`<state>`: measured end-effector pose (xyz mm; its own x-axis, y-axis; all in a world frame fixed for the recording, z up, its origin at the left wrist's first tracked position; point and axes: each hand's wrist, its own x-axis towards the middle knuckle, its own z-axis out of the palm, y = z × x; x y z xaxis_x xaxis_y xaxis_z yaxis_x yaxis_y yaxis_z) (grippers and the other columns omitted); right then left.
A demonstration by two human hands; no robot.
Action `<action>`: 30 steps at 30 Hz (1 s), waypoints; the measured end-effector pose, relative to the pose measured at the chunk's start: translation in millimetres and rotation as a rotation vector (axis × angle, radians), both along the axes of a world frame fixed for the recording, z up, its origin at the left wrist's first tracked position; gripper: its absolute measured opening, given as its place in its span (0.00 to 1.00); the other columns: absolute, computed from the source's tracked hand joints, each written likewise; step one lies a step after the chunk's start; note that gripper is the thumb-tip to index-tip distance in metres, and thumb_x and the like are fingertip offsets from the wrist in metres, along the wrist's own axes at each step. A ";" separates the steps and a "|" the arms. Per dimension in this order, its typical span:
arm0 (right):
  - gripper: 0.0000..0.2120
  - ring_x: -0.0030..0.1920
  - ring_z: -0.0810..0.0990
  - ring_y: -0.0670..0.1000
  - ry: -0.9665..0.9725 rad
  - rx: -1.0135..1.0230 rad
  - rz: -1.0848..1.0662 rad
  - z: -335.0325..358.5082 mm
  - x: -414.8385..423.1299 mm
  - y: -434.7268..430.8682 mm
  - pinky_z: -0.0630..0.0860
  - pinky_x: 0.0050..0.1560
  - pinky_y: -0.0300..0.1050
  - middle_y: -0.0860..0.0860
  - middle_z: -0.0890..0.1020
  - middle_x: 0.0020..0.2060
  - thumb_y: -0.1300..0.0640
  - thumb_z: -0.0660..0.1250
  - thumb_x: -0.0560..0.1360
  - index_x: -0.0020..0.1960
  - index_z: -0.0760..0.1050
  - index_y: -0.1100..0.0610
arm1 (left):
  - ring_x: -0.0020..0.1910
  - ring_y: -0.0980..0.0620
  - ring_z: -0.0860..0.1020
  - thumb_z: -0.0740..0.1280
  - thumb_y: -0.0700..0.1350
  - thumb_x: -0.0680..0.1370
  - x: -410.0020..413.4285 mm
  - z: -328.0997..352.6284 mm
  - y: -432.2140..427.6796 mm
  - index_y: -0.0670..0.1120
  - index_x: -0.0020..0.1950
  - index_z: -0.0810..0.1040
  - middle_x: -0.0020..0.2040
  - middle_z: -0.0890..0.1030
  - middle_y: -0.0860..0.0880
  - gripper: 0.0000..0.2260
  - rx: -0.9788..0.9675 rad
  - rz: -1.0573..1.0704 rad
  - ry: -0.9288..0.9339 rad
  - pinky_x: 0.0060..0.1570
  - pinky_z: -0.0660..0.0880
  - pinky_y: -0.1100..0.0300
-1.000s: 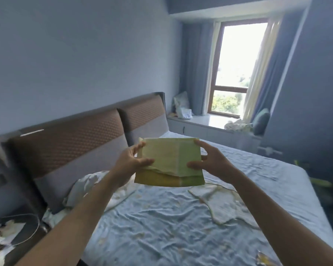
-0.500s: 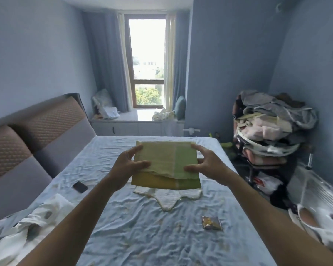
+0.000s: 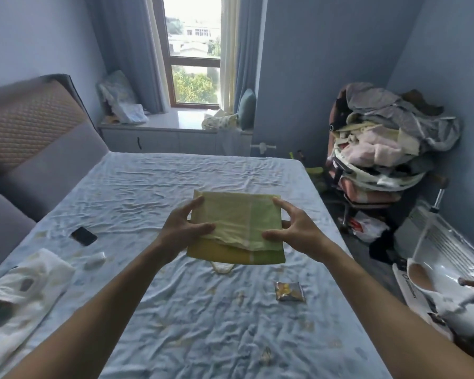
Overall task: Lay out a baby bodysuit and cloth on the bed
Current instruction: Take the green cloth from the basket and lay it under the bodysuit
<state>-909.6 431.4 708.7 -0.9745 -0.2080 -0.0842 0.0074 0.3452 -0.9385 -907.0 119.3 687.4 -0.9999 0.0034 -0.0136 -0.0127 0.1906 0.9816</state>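
A folded green and yellow cloth [image 3: 237, 217] hangs in the air over the middle of the bed [image 3: 203, 310]. My left hand [image 3: 182, 231] grips its left edge, thumb on top. My right hand [image 3: 292, 228] grips its right edge the same way. A cream baby bodysuit [image 3: 223, 267] lies flat on the light blue sheet below the cloth; only its bottom tip shows.
A black phone [image 3: 83, 236] lies on the sheet at left, a small foil packet [image 3: 289, 291] at right. White bedding [image 3: 19, 296] is bunched at the near left. Right of the bed stand a chair heaped with clothes [image 3: 381, 143] and a white tub [image 3: 446, 272].
The view has swung right from the headboard to the window end of the room. Both hands have lowered the folded cloth toward the bed, so it covers most of the bodysuit.
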 end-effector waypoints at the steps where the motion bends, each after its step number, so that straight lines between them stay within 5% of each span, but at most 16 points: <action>1: 0.50 0.58 0.86 0.53 -0.017 -0.002 0.008 -11.6 -11.4 0.9 0.85 0.55 0.56 0.53 0.79 0.67 0.63 0.84 0.68 0.82 0.61 0.53 | 0.59 0.45 0.85 0.87 0.47 0.63 -7.5 -13.0 1.9 0.52 0.77 0.74 0.68 0.79 0.48 0.45 0.006 0.007 -0.009 0.58 0.84 0.47; 5: 0.50 0.61 0.84 0.53 -0.066 -0.004 0.038 -78.5 -53.3 -0.7 0.86 0.54 0.54 0.52 0.77 0.69 0.62 0.84 0.68 0.83 0.61 0.52 | 0.57 0.45 0.86 0.84 0.41 0.67 -34.7 -88.4 6.4 0.52 0.78 0.72 0.67 0.80 0.48 0.41 0.032 0.036 -0.054 0.56 0.84 0.49; 8: 0.49 0.61 0.84 0.55 -0.111 -0.015 0.030 -162.9 -75.1 -5.7 0.86 0.53 0.54 0.54 0.76 0.70 0.64 0.83 0.68 0.82 0.62 0.52 | 0.60 0.46 0.85 0.85 0.49 0.61 -49.5 -168.8 6.2 0.54 0.78 0.73 0.70 0.79 0.47 0.46 0.028 0.058 -0.101 0.59 0.83 0.45; 13: 0.47 0.59 0.84 0.52 -0.223 -0.020 -0.001 -336.0 -85.4 -17.7 0.86 0.53 0.51 0.54 0.77 0.69 0.66 0.82 0.69 0.81 0.63 0.51 | 0.55 0.52 0.86 0.83 0.39 0.69 -67.5 -332.6 2.5 0.53 0.79 0.70 0.68 0.81 0.46 0.41 0.009 0.061 -0.190 0.51 0.83 0.59; 19: 0.47 0.57 0.83 0.45 -0.294 0.069 -0.007 -523.2 -85.3 -29.9 0.85 0.53 0.44 0.52 0.75 0.70 0.67 0.81 0.69 0.81 0.63 0.55 | 0.57 0.59 0.83 0.83 0.41 0.67 -69.4 -513.9 -4.1 0.51 0.79 0.71 0.70 0.79 0.47 0.42 -0.077 0.033 -0.271 0.58 0.80 0.63; 21: 0.48 0.58 0.83 0.48 -0.290 0.122 0.009 -573.0 -83.8 -34.4 0.83 0.51 0.39 0.52 0.73 0.72 0.66 0.82 0.69 0.82 0.62 0.55 | 0.59 0.58 0.83 0.83 0.41 0.66 -67.3 -566.2 -10.1 0.50 0.79 0.71 0.71 0.78 0.47 0.43 -0.119 0.039 -0.286 0.63 0.80 0.56; 26: 0.50 0.75 0.71 0.56 -0.179 0.320 0.045 -647.8 -88.7 -40.1 0.72 0.74 0.54 0.52 0.65 0.79 0.57 0.82 0.70 0.83 0.58 0.56 | 0.71 0.50 0.76 0.83 0.38 0.68 -75.6 -643.6 -19.6 0.45 0.80 0.70 0.76 0.74 0.48 0.42 -0.340 0.027 -0.186 0.71 0.75 0.45; 30: 0.48 0.82 0.58 0.58 -0.052 0.551 0.099 -657.9 -92.5 -48.6 0.57 0.79 0.46 0.58 0.54 0.83 0.55 0.81 0.71 0.83 0.58 0.58 | 0.71 0.45 0.75 0.83 0.45 0.69 -73.3 -652.8 -21.0 0.46 0.79 0.70 0.82 0.65 0.46 0.42 -0.627 -0.010 -0.026 0.66 0.78 0.46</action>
